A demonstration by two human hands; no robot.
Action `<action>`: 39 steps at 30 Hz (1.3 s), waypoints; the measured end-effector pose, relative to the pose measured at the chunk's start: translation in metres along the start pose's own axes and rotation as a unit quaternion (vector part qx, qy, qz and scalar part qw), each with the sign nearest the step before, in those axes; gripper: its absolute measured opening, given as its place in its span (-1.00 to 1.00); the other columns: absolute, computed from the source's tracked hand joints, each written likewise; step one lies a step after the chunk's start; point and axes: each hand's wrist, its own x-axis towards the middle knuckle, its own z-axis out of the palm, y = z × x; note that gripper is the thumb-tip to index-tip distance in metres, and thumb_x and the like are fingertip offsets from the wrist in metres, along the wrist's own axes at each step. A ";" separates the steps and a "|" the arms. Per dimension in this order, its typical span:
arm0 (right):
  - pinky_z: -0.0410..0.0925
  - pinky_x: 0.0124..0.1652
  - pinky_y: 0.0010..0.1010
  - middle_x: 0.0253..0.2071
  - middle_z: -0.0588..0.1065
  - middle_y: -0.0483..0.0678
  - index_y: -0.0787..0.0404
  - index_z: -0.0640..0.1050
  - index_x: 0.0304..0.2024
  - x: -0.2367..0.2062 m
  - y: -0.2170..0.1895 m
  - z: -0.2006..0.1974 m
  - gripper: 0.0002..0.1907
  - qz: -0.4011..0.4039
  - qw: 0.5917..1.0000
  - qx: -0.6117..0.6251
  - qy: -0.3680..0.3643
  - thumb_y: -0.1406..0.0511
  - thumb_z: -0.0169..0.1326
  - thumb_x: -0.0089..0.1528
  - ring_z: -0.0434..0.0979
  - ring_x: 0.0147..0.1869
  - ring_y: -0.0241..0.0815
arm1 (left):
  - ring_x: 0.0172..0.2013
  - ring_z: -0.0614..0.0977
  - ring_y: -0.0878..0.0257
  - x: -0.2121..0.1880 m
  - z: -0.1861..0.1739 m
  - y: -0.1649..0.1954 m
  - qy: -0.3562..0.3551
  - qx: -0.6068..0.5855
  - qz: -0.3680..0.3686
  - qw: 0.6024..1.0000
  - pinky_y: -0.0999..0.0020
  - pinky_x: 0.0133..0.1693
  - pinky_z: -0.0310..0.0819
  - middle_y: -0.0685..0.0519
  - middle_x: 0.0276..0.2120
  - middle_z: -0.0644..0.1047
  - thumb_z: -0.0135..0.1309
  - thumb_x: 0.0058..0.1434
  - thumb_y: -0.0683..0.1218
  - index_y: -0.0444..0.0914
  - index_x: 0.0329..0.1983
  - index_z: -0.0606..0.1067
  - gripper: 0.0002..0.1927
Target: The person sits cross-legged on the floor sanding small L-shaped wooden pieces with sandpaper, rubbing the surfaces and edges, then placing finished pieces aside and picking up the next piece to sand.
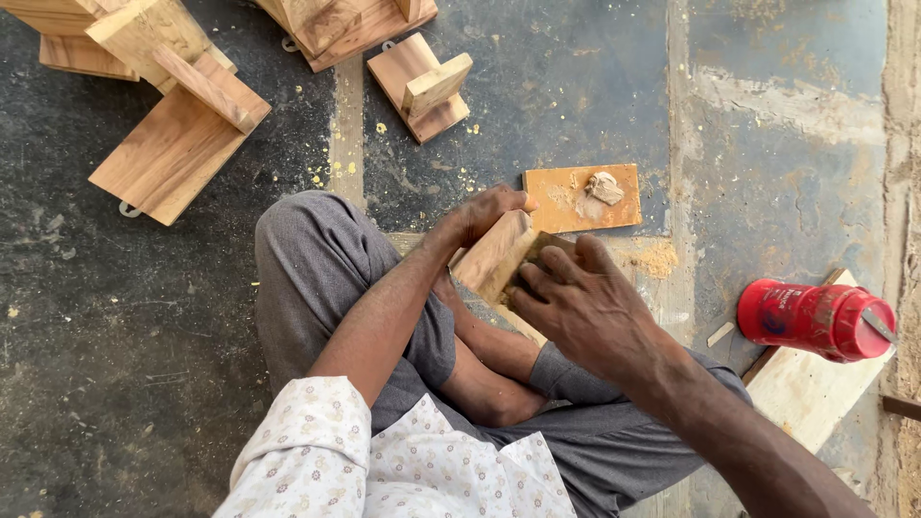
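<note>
At frame centre, the left hand [484, 213] clamps a wood block [494, 254] against the lap while the right hand [576, 302] presses sandpaper [542, 251] on it; the block looks stiff, light, best gripped by its edges.

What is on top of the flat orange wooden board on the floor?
On the flat orange wooden board lies a small pale lump with some light dust beside it. The person's left hand covers the board's near left corner, so anything under there cannot be seen.
</note>
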 end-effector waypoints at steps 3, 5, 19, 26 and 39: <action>0.14 0.14 -0.16 0.03 0.56 -0.23 -0.15 0.56 0.06 -0.021 0.007 -0.016 -0.62 0.026 0.999 -0.025 0.026 0.28 0.16 0.19 0.38 0.19 -0.21 | -0.46 0.61 0.11 -0.005 -0.002 0.004 0.008 -0.051 -0.011 0.999 0.15 -0.39 0.54 -0.13 -0.37 0.61 0.02 0.19 0.12 -0.42 -0.14 0.56 -0.52; 0.12 0.16 -0.14 0.08 0.56 -0.23 -0.16 0.57 0.06 -0.031 0.015 -0.019 -0.52 0.045 0.996 -0.004 0.080 0.31 0.20 0.08 0.40 0.22 -0.20 | -0.44 0.62 0.15 -0.009 -0.004 0.006 0.035 0.012 0.015 0.999 0.19 -0.38 0.54 -0.12 -0.36 0.61 -0.04 0.20 0.13 -0.37 -0.10 0.55 -0.52; 0.30 0.08 -0.19 0.18 0.56 -0.04 0.13 0.53 0.15 -0.069 -0.005 0.016 -0.51 0.146 0.947 0.153 0.241 0.35 0.26 0.14 0.50 0.20 -0.07 | -0.50 0.61 0.22 -0.003 -0.022 -0.012 0.056 0.142 0.134 0.979 0.29 -0.44 0.58 -0.12 -0.43 0.57 -0.26 0.46 -0.02 -0.35 0.00 0.49 -0.62; 0.21 0.20 -0.13 0.26 0.51 -0.22 -0.14 0.56 0.16 -0.044 0.005 0.037 -0.42 0.082 0.962 0.086 0.246 0.27 0.29 0.06 0.38 0.33 -0.10 | -0.48 0.66 0.21 -0.008 -0.011 -0.003 0.049 0.210 0.166 0.962 0.29 -0.44 0.61 -0.09 -0.41 0.61 -0.18 0.38 0.00 -0.36 -0.02 0.52 -0.62; 0.20 0.25 -0.20 0.27 0.47 -0.17 -0.01 0.51 0.19 0.005 0.028 0.035 -0.53 0.032 0.994 0.009 0.109 0.29 0.09 0.20 0.36 0.29 -0.15 | -0.41 0.63 0.17 -0.012 -0.005 0.006 0.038 0.075 0.037 0.996 0.20 -0.36 0.58 -0.07 -0.35 0.57 -0.17 0.34 0.15 -0.38 -0.17 0.56 -0.49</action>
